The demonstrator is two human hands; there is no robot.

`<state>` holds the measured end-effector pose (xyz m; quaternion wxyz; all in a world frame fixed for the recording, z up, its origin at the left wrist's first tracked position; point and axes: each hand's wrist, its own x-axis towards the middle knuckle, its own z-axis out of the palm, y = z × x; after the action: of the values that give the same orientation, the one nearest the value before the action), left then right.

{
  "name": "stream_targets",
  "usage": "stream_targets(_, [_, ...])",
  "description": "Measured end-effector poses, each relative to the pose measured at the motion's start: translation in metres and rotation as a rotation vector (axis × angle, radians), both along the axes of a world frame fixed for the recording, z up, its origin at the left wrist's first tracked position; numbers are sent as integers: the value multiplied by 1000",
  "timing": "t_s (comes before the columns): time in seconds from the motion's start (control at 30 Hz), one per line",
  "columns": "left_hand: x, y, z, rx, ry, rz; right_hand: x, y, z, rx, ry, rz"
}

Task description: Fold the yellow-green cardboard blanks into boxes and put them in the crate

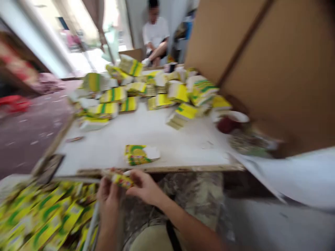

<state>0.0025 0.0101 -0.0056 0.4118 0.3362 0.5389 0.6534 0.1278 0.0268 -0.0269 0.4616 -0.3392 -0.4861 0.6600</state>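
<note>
The picture is smeared by motion. My left hand (108, 196) and my right hand (142, 186) meet just below the near edge of a white table (146, 136), both closed on a small yellow and green packet (121, 180). A short stack of the same packets (140, 154) lies on the table right in front of my hands. Many more bundles of packets (146, 92) are heaped across the far half of the table.
A container of flat yellow-green packets (39, 219) sits at lower left. Large cardboard sheets (274, 62) rise at right, with a white sheet (293, 174) below them. A red bowl-like object (227, 123) sits near the table's right edge. A person in a white shirt (155, 35) sits beyond the table.
</note>
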Motion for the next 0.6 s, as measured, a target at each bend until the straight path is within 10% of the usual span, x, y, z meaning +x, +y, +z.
stream_targets(0.2, [-13, -12, 3, -28, 114, -42, 14, -3, -7, 315, -241, -94])
stream_targets(0.4, [-38, -34, 54, 179, 353, -137, 51, 7, 1, 982, -716, -287])
stream_targets(0.5, [-38, -36, 67, 38, 745, -362, 55, 7, 5, 1246, -800, -190])
stream_targets(0.6, [-31, -28, 48, -149, 905, -639, 51, 5, 3, 1369, -778, -121])
